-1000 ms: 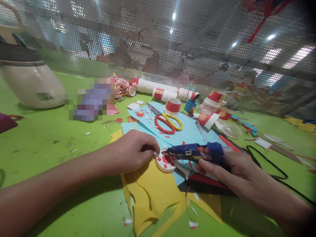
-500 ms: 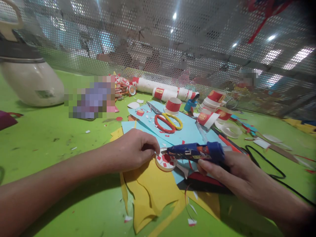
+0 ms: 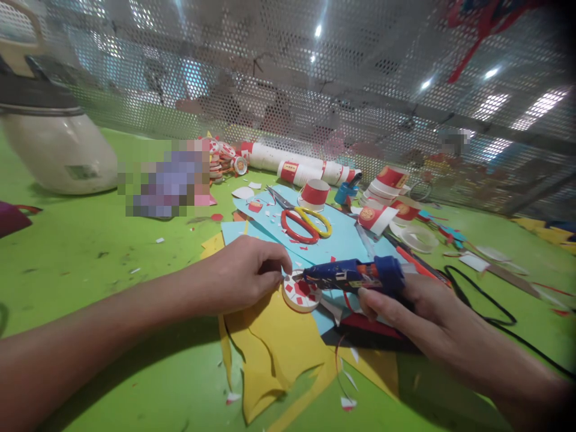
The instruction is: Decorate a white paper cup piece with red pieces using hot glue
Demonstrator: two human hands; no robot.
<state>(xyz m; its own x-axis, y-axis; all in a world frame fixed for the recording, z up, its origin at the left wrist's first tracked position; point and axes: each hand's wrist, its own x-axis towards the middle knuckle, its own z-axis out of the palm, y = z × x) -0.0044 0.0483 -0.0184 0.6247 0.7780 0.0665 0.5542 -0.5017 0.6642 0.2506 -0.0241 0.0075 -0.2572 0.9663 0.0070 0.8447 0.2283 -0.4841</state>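
Note:
A small round white disc (image 3: pixel 300 304) decorated with red paper pieces lies over yellow and blue paper. My left hand (image 3: pixel 245 273) is closed in a pinch at the disc's left rim; the fingertips partly hide that edge. In my right hand (image 3: pixel 418 312) is a blue glue gun (image 3: pixel 330 275), gripped from the right with its nozzle low over the disc's upper part. Whether the nozzle touches the surface, I cannot tell. Beneath the disc, yellow paper (image 3: pixel 274 336) spreads toward me. Scissors (image 3: pixel 300 225) with one red and one yellow handle rest on blue paper (image 3: pixel 355 231) behind.
Red-and-white paper cups (image 3: pixel 315 195) and a long stack of cups (image 3: pixel 288 157) stand or lie at the back. A roll of clear tape (image 3: pixel 418 239) and a black cord (image 3: pixel 483 312) are at right. A large white jug (image 3: pixel 58 150) stands left on the green table (image 3: pixel 148 354).
My right hand and the glue gun have shifted very slightly left, along with a small drift of the view. Both hands keep their holds.

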